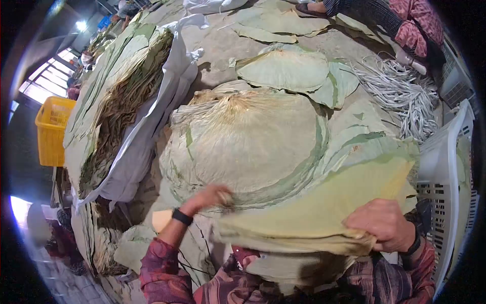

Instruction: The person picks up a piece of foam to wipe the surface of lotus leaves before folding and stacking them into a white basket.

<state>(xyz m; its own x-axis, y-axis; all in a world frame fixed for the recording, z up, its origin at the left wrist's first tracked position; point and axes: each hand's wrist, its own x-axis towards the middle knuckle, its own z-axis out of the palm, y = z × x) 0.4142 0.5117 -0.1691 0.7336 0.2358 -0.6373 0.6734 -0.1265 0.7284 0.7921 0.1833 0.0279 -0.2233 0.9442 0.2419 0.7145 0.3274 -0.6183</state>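
A pile of large, flat dried lotus leaves (253,147) lies in front of me, pale grey-green with brown veins gathering at its far edge. My right hand (379,225) is closed on the near right edge of a yellow-green folded lotus leaf (324,202), with layered edges below the fingers. This leaf spreads leftward across the front of the pile. My left hand (210,197) is at the pile's near left edge, close to the folded leaf's left end. Its fingers are smeared by motion, so I cannot see whether they hold anything.
On the left stands a tall leaf stack (121,96) partly wrapped in a white sack (152,137), with a yellow crate (50,131) beyond. White plastic baskets (440,172) stand at right, near a bundle of white strips (400,93). More leaves (283,68) lie behind; another person (405,30) sits at top right.
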